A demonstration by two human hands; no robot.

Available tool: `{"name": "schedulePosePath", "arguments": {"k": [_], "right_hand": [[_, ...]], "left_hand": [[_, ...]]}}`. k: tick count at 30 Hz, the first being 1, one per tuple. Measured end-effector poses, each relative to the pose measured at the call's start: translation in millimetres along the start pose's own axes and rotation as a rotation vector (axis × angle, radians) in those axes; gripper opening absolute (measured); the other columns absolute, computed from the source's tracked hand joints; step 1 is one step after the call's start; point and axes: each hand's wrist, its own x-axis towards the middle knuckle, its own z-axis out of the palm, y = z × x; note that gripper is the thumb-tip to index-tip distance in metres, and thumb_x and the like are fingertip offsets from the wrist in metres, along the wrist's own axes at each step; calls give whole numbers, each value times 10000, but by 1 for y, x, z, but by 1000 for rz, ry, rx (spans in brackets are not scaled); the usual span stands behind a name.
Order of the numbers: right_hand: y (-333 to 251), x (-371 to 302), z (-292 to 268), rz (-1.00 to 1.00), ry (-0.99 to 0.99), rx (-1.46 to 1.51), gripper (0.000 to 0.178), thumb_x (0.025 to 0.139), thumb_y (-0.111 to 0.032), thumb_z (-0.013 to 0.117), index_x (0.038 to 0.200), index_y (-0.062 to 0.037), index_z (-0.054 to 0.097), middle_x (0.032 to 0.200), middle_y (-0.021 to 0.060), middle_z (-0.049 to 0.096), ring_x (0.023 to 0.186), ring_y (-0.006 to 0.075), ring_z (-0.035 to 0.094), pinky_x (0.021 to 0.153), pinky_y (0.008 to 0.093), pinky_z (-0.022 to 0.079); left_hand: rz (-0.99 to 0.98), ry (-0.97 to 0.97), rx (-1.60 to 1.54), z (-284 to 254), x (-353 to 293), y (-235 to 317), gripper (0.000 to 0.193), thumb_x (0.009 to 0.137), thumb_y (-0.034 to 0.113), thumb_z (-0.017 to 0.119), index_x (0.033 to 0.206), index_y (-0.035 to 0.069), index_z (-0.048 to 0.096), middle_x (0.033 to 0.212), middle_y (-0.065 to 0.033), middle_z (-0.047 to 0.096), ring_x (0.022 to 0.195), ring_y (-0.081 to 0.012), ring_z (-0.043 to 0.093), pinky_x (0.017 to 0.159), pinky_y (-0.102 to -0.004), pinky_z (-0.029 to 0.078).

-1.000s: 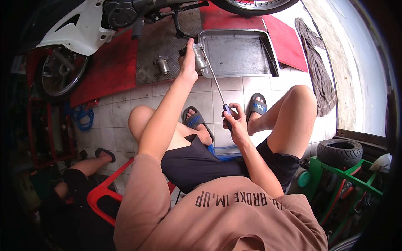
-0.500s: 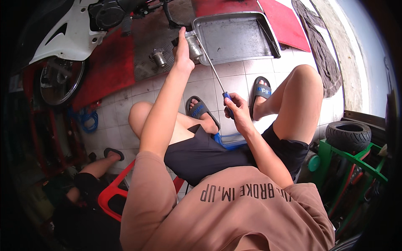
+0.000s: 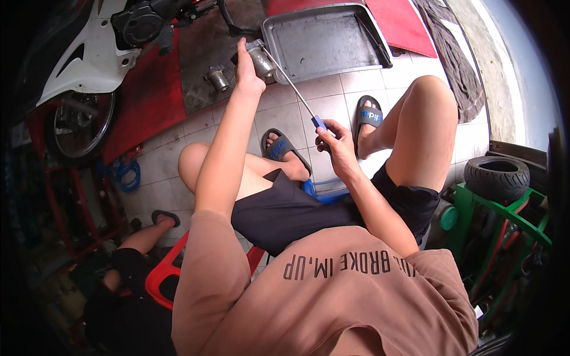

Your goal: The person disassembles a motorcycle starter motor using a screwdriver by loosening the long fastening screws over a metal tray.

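Observation:
My right hand (image 3: 336, 142) is closed round the blue handle of a long-shafted screwdriver (image 3: 301, 98), in front of my knees. Its thin shaft runs up and left to the top of a silvery, roughly cylindrical metal part (image 3: 261, 64), where the tip meets or nearly meets it. On the left side of that part, my left hand (image 3: 247, 74) steadies it, fingers pointing away from me; some of the grip is hidden. A smaller silvery metal part (image 3: 218, 77) stands on the patterned mat, left of that hand.
A shallow grey metal tray (image 3: 380, 59) lies just beyond. White motorcycle bodywork (image 3: 89, 65) and a wheel (image 3: 83, 127) are at left. A tyre (image 3: 497, 184) rests on a green metal frame (image 3: 475, 204) at right. Another person's leg (image 3: 145, 232) shows at lower left, beside a red chair (image 3: 163, 276).
The view has shifted slightly, so the scene sits a little higher and to the left. Both hands keep their places on the metal part and the screwdriver.

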Motion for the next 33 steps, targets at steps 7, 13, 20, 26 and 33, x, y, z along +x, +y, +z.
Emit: {"name": "schedulePosePath", "arguments": {"k": [7,13,20,26,33], "right_hand": [[11,1,-5,185,-25,193,368,984,-321,462,1015,32,558,777,88,594,536,104,499,472,238,403],[18,4,-12,193,-9,92,319,989,-276,456,988,23,568,785,74,588,599,110,521,544,231,416],[17,2,-8,100,29,115,250,945,-239,533,1048,-12,557,899,87,599,662,130,556,564,245,440],[16,6,-15,280,-57,234,258,969,-218,465,1063,10,541,933,104,609,721,161,575,580,267,460],[13,-4,-5,313,-62,177,210,953,-200,514,1057,-19,533,1026,99,624,759,152,609,594,252,483]], "left_hand": [[-38,92,41,-12,24,-19,473,829,604,537,833,134,598,713,-52,601,641,-208,602,638,-358,525],[-75,108,91,-17,36,-33,484,827,620,528,878,145,610,810,-41,629,746,-202,628,765,-400,526],[-68,99,113,-26,51,-41,504,848,622,496,939,142,617,901,-52,650,844,-207,638,839,-405,510],[-84,91,123,-23,42,-39,500,860,609,489,958,134,613,914,-54,655,855,-208,639,850,-397,507],[-49,62,131,-27,49,-44,489,870,594,488,927,126,616,877,-52,655,809,-210,643,818,-384,518]]}}
